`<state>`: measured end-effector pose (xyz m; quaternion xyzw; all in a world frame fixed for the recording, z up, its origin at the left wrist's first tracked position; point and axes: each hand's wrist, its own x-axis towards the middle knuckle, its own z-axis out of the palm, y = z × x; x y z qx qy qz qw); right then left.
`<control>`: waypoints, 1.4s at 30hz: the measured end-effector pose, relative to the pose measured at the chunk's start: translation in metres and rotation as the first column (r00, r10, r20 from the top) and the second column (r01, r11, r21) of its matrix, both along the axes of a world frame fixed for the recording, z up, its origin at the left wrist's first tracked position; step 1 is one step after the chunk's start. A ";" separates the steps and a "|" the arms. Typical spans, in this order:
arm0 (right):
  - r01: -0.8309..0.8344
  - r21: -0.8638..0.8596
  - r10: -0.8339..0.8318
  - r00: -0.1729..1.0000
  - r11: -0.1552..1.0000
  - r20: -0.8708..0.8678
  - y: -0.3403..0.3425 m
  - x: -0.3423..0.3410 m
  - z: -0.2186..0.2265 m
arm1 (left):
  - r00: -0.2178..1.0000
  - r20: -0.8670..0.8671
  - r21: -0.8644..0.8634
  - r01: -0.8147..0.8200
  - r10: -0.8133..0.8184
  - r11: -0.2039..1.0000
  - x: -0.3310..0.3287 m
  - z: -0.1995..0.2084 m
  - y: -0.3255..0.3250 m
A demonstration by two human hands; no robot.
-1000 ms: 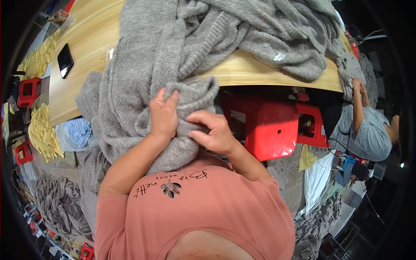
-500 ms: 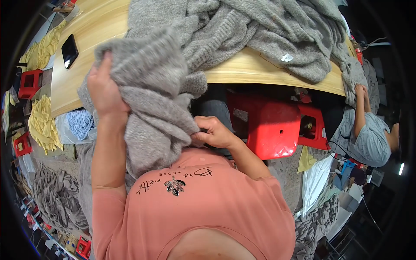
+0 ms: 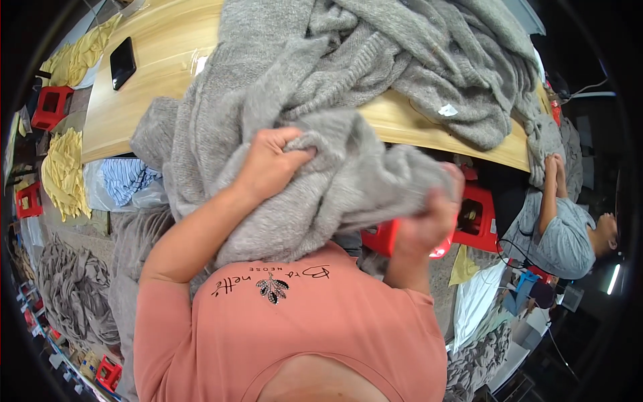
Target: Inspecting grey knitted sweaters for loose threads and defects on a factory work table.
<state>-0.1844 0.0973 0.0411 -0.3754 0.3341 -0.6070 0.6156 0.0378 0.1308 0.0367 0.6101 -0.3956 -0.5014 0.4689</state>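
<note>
Knit [image 3: 288, 218] in both grips [image 3: 269, 164] [image 3: 432, 214], past table edge [image 3: 429, 134]

A fuzzy grey knit garment [image 3: 301, 208] sits bunched in loose folds before the bench's [image 3: 167, 40] near edge, stretched out rightward.

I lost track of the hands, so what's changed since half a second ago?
The left hand has swung right toward the middle. The right hand, blurred, has moved right with the grey knit fabric, which now hides much of the nearest red stool. Neither hand visibly let go. The phone still lies on the table.
</note>
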 end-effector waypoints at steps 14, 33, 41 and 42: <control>-0.700 -0.539 -0.033 0.596 0.468 -0.803 0.024 0.045 -0.026 | 0.975 -0.161 0.000 0.156 -0.154 0.988 -0.007 -0.036 0.024; -0.595 -0.608 -0.287 0.548 0.526 -0.786 0.027 0.069 -0.041 | 0.988 -0.139 -0.349 0.012 -0.065 0.937 -0.004 -0.051 0.045; -0.576 -0.148 0.260 0.565 0.804 -0.783 0.020 0.072 -0.035 | 0.995 0.041 -0.471 -0.060 0.090 0.880 -0.002 -0.048 0.050; -0.556 -0.142 0.240 0.556 0.819 -0.796 0.020 0.074 -0.035 | 0.989 0.080 -0.500 -0.068 0.125 0.863 -0.003 -0.049 0.050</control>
